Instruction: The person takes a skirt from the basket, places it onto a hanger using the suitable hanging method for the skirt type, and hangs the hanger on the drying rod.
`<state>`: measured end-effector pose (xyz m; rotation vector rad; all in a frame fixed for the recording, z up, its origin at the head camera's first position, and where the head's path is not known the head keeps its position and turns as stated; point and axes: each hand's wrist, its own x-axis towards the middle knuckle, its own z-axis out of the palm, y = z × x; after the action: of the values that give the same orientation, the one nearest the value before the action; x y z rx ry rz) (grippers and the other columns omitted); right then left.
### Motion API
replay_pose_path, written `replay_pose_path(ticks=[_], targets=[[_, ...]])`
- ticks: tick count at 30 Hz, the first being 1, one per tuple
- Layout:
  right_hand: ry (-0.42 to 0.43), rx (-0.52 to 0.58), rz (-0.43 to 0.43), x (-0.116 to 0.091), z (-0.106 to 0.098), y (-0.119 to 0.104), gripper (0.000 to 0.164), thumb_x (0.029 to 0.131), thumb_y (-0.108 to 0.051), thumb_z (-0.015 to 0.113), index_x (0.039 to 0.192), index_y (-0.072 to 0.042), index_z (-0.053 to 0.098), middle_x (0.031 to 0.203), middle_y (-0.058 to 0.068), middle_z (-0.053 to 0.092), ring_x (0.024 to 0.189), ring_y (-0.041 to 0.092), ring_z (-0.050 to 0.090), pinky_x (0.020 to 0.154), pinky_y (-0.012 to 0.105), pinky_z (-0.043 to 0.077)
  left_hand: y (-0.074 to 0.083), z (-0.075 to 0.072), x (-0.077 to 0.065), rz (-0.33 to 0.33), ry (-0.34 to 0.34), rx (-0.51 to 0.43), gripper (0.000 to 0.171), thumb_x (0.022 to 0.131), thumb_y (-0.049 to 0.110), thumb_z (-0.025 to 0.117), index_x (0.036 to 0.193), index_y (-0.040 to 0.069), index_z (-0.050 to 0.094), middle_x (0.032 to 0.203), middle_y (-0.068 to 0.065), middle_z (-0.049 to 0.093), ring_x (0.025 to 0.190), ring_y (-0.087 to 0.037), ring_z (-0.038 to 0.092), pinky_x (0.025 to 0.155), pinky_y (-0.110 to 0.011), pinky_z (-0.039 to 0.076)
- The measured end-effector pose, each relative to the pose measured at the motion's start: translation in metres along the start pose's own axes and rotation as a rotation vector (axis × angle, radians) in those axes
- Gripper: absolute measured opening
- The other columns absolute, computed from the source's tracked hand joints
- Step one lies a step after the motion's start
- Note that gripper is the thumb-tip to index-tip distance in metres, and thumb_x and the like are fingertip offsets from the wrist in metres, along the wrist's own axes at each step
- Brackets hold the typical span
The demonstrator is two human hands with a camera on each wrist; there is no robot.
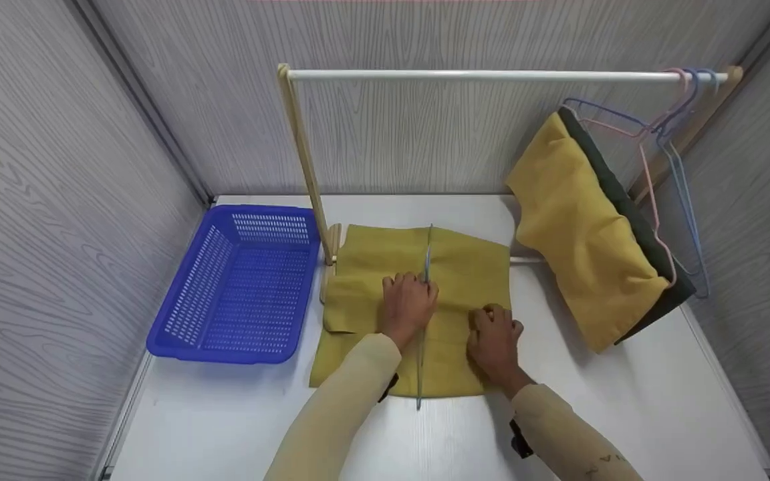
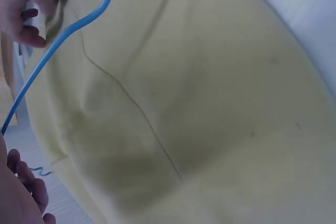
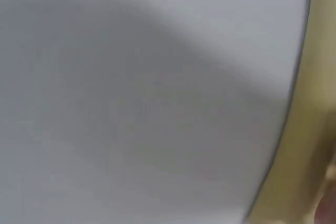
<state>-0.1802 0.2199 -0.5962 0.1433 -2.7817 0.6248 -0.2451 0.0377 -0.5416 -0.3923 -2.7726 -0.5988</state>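
Observation:
A yellow cloth [image 1: 371,250] lies spread on the white table, with creases and a folded edge at its left. Lengthwise across its middle stands a thin blue clothes hanger [image 1: 420,374], seen edge-on. My left hand [image 1: 410,304] grips the hanger near its middle, fingers curled; in the left wrist view the hanger's blue bar [image 2: 68,32] crosses over the cloth. My right hand [image 1: 495,341] pinches the cloth near its right edge with bent fingers. Only a fingertip of that hand [image 3: 326,208] shows in the right wrist view, beside the cloth's edge [image 3: 299,129].
Left of the cloth sits a blue plastic basket [image 1: 244,294]. Behind stands a rack with a white rail [image 1: 478,76] and wooden posts. Several hangers [image 1: 682,100] are bunched at its right end, with a yellow cloth [image 1: 579,227] and a dark green cloth [image 1: 609,174] hanging there.

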Motion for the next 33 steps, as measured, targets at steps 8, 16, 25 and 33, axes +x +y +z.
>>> replay_pose_path(ticks=[8, 16, 25, 33], targets=[[-0.140, 0.349, -0.033, -0.003, 0.042, -0.053, 0.021, 0.100, -0.029, 0.057, 0.103, -0.011, 0.067, 0.090, -0.001, 0.065, 0.084, 0.017, 0.058, 0.085, 0.044, 0.036, -0.017, 0.019, 0.013, -0.060, -0.148, 0.047, 0.054, 0.107, 0.034, 0.036, 0.059, 0.016, 0.053, 0.069, -0.003, 0.063, 0.074, -0.025, 0.058, 0.080, -0.042, 0.038], [0.112, 0.226, -0.021, 0.008, 0.019, -0.094, 0.018, 0.100, -0.019, 0.057, 0.086, -0.008, 0.060, 0.072, 0.001, 0.054, 0.062, 0.013, 0.048, 0.057, 0.033, 0.044, -0.003, -0.012, 0.037, -0.036, -0.102, -0.020, 0.052, 0.106, 0.036, 0.037, 0.062, 0.014, 0.052, 0.067, -0.004, 0.059, 0.066, -0.025, 0.059, 0.070, -0.041, 0.044], [0.282, 0.147, -0.055, 0.034, -0.021, -0.079, 0.024, 0.099, -0.015, 0.056, 0.078, -0.004, 0.054, 0.061, 0.007, 0.047, 0.052, 0.024, 0.047, 0.049, 0.045, 0.041, -0.028, -0.054, 0.043, 0.109, 0.073, -0.036, 0.047, 0.106, 0.042, 0.041, 0.076, 0.011, 0.061, 0.074, -0.007, 0.063, 0.070, -0.027, 0.063, 0.064, -0.043, 0.049], [0.255, 0.074, -0.153, 0.057, -0.075, -0.058, 0.024, 0.101, -0.016, 0.054, 0.081, -0.002, 0.055, 0.065, 0.013, 0.051, 0.055, 0.031, 0.051, 0.053, 0.047, 0.043, -0.120, -0.076, 0.021, 0.067, 0.104, 0.119, 0.047, 0.104, 0.041, 0.043, 0.077, 0.006, 0.059, 0.076, -0.014, 0.064, 0.074, -0.035, 0.063, 0.066, -0.049, 0.047]])
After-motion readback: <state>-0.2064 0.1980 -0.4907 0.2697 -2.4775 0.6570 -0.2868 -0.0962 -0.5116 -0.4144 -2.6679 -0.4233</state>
